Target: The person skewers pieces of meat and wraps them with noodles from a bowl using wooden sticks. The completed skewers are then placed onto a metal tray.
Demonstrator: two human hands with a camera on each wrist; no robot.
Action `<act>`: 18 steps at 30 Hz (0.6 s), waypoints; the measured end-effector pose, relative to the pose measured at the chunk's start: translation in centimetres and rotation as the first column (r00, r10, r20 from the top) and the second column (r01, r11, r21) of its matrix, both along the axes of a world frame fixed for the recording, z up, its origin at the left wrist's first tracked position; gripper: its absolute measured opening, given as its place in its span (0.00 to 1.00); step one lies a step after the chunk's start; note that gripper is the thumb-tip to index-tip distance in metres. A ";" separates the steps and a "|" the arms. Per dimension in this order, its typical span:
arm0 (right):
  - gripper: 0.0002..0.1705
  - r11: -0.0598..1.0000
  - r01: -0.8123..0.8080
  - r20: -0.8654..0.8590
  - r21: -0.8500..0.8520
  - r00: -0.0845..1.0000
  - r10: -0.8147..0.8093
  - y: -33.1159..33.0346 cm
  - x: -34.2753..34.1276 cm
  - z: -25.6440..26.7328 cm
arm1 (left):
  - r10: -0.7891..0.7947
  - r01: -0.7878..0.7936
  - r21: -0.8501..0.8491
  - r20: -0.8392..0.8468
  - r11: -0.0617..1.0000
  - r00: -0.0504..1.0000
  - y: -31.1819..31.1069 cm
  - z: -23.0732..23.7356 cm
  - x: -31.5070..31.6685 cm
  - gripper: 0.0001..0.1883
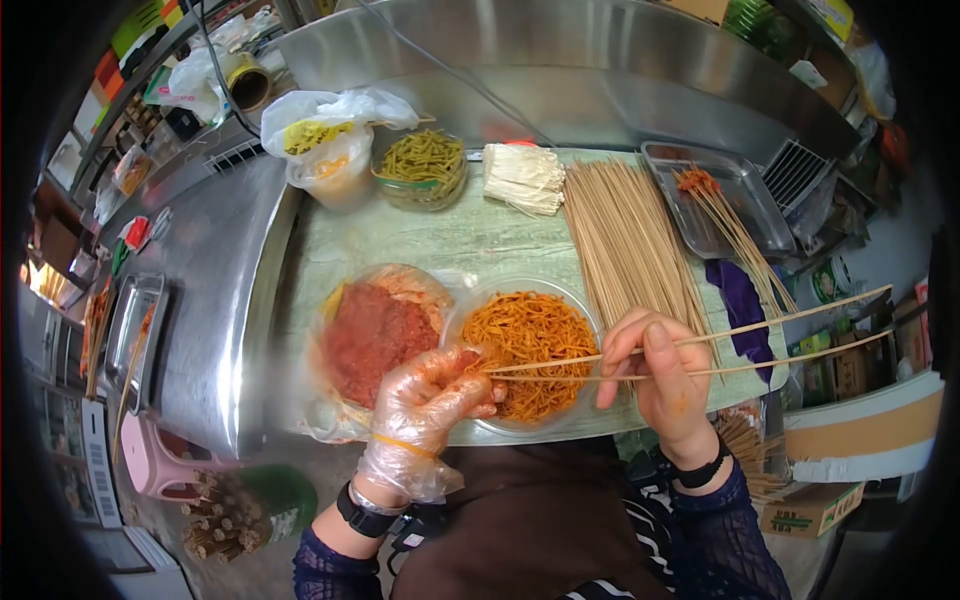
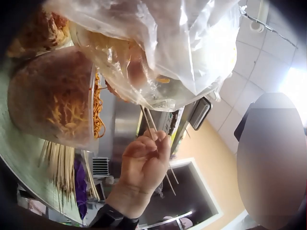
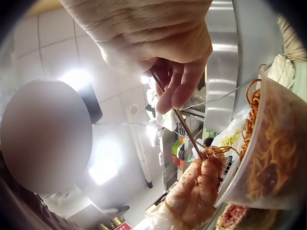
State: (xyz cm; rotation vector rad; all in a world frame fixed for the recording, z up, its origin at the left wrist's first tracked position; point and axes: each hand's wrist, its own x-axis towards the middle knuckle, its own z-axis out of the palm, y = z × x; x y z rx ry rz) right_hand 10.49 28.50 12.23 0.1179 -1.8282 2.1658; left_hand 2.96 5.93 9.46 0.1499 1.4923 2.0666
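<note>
My left hand, in a clear plastic glove with a yellow band at the wrist, pinches the tip end of two thin bamboo skewers. Some orange-red seasoned strands show at its fingertips in the right wrist view. Bare, my right hand grips the same skewers farther along, their long ends pointing right. Both hands are over the near edge of a clear tub of orange-red seasoned shreds. Left of it sits a container of red minced-looking food, partly behind the gloved hand.
Loose bamboo skewers lie right of the tub. Beyond stand a bundle of white enoki mushrooms, green beans in a bowl and a bagged tub. A metal tray holds loaded skewers at right, near a purple cloth-like strip.
</note>
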 end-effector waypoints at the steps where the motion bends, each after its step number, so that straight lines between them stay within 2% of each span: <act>1: 0.23 1.000 0.007 0.005 -0.007 1.000 -0.007 0.1 0.1 0.1 | 0.004 -0.004 -0.001 0.002 1.000 1.000 0.0 0.0 0.0 0.16; 5: 0.23 0.991 0.047 -0.077 -0.127 0.995 -0.057 1.8 0.0 0.2 | 0.039 -0.039 0.029 0.025 0.999 0.999 -0.3 0.0 0.0 0.15; 8: 0.23 0.969 0.104 0.010 -0.226 0.994 -0.105 2.6 -0.3 -0.3 | 0.052 -0.057 0.072 0.067 0.996 0.996 -0.4 0.3 -0.1 0.14; 9: 0.22 0.968 0.087 0.052 -0.236 0.996 -0.077 2.9 -0.2 -0.4 | 0.055 -0.062 0.086 0.084 0.994 0.995 -0.5 0.4 -0.1 0.14; 12: 0.22 0.968 0.035 0.171 -0.247 0.985 0.008 3.1 -0.1 -0.4 | 0.072 -0.081 0.101 0.090 0.992 0.993 -0.6 0.3 -0.1 0.14; 15: 0.22 0.973 -0.008 0.212 -0.230 0.975 0.058 2.5 -0.4 -0.4 | 0.078 -0.081 0.054 0.063 0.995 0.995 -0.6 0.5 0.0 0.13; 18: 0.22 0.987 -0.045 0.171 -0.156 0.983 0.072 2.2 -0.6 -0.6 | 0.089 -0.089 0.006 0.034 0.996 0.995 -0.4 1.0 0.1 0.13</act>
